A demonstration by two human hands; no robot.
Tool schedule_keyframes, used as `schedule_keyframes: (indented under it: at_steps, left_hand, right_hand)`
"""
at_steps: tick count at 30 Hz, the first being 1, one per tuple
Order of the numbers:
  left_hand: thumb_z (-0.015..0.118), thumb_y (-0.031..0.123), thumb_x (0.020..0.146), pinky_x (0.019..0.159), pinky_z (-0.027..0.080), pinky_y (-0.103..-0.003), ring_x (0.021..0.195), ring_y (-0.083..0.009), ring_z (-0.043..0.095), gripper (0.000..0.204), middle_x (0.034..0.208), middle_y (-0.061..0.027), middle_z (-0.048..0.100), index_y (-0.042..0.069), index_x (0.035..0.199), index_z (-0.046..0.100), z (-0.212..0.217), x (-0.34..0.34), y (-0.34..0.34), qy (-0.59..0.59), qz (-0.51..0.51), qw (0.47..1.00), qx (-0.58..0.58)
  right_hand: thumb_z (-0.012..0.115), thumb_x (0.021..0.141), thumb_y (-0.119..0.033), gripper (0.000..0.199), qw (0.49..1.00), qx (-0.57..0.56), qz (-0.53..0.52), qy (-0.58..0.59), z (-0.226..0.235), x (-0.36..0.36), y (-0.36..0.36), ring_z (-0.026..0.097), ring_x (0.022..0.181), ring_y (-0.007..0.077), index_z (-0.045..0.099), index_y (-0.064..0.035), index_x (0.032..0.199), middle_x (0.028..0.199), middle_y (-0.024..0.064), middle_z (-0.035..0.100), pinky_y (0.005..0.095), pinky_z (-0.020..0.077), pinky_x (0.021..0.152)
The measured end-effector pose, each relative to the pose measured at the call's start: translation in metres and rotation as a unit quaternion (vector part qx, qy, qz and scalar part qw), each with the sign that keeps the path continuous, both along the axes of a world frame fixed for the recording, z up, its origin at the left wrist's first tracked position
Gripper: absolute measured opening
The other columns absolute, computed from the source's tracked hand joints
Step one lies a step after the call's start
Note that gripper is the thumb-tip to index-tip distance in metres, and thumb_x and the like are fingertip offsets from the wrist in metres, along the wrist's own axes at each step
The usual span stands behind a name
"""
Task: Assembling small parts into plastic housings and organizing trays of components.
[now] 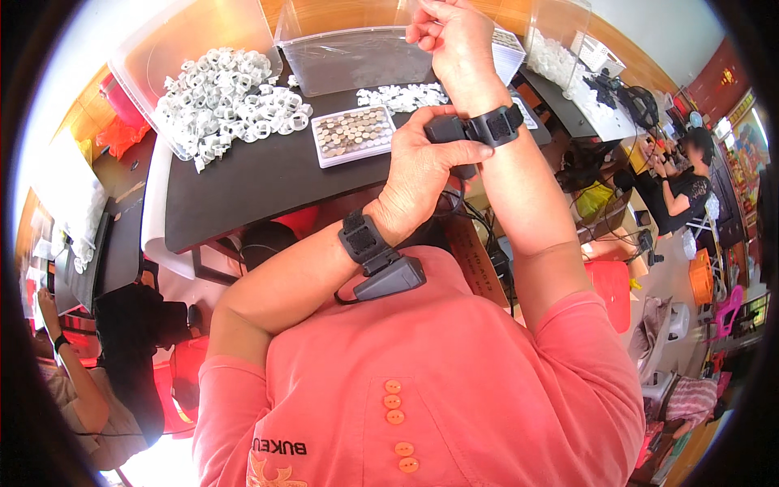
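Note:
My left hand (414, 174) reaches across my body and pinches a black wrist device (448, 130) between thumb and fingers. The device sits on a black strap (497, 125) around my right wrist. My right hand (458, 45) is raised over the far side of the table, empty, with its fingers loosely bent and partly spread. A second black device (391, 278) hangs from the strap on my left wrist. Beyond my left hand, a white tray (318, 140) holds rows of small round metallic pieces. Small white plastic parts (406, 97) lie behind it.
White plastic fittings (235, 105) spill from a clear bin onto the dark table (243, 191). Another clear bin (341, 61) stands at the back, with stacked white trays (509, 57) beside it. Cables hang below the table. One person (686, 191) sits far right, another (89, 398) left.

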State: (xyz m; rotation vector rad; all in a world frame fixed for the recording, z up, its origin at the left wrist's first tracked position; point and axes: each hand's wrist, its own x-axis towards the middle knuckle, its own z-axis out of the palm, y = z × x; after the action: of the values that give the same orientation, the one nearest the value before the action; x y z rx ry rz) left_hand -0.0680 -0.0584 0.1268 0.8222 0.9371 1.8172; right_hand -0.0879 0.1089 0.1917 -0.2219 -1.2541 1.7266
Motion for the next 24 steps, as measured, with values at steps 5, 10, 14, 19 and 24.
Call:
schedule_keyframes:
  at_steps: [5, 10, 14, 19, 24]
  left_hand:
    - [0.079, -0.001, 0.072, 0.044, 0.05, -0.03, 0.052, -0.019, 0.063, 0.046, 0.08, -0.0138, 0.071, -0.003, 0.113, 0.057, -0.005, 0.007, -0.015, 0.018, -0.043, 0.998, -0.035]
    - [0.076, 0.001, 0.072, 0.046, 0.05, -0.032, 0.055, -0.0216, 0.064, 0.042, 0.083, -0.0164, 0.07, -0.003, 0.11, 0.059, -0.017, -0.007, -0.03, -0.046, -0.098, 0.992, -0.058]
    - [0.076, 0.005, 0.076, 0.057, 0.054, -0.034, 0.061, -0.0254, 0.066, 0.049, 0.089, -0.0187, 0.068, -0.006, 0.119, 0.057, -0.028, -0.029, -0.041, -0.008, -0.142, 0.987, -0.073]
    - [0.064, 0.029, 0.093, 0.076, 0.056, -0.038, 0.091, -0.0284, 0.069, 0.045, 0.098, -0.0184, 0.069, -0.003, 0.124, 0.059, 0.007, -0.093, -0.037, 0.033, -0.068, 0.997, 0.016]
    - [0.061, 0.014, 0.091, 0.069, 0.058, -0.035, 0.08, -0.0283, 0.072, 0.028, 0.097, -0.0206, 0.07, -0.006, 0.111, 0.062, 0.032, -0.176, -0.023, 0.124, 0.261, 0.956, 0.049]
  right_hand:
    - [0.071, 0.088, -0.01, 0.014, 0.977, 0.096, -0.185, 0.045, 0.002, 0.013, -0.006, 0.06, 0.051, 0.0191, 0.062, -0.0004, 0.09, 0.072, 0.0104, 0.064, 0.0248, 0.0386, 0.044]
    - [0.064, 0.089, -0.001, 0.009, 0.948, 0.188, -0.253, 0.046, 0.006, 0.012, -0.013, 0.058, 0.052, 0.0174, 0.064, -0.0065, 0.083, 0.064, 0.0029, 0.06, 0.026, 0.0424, 0.046]
    - [0.068, 0.09, -0.008, 0.006, 0.983, -0.099, 0.157, 0.019, -0.005, 0.019, -0.028, 0.062, 0.061, 0.0226, 0.063, -0.0056, 0.088, 0.07, 0.0077, 0.062, 0.0267, 0.0443, 0.048]
    - [0.072, 0.087, -0.014, 0.015, 0.999, 0.034, 0.035, 0.005, -0.019, 0.034, -0.074, 0.059, 0.051, 0.015, 0.063, -0.0025, 0.085, 0.067, 0.007, 0.064, 0.0237, 0.0395, 0.047]
    - [0.07, 0.088, -0.048, 0.045, 0.952, 0.116, 0.152, -0.238, -0.05, 0.024, -0.159, 0.063, 0.064, 0.0127, 0.064, -0.006, 0.102, 0.081, 0.0036, 0.065, 0.0219, 0.0442, 0.059]
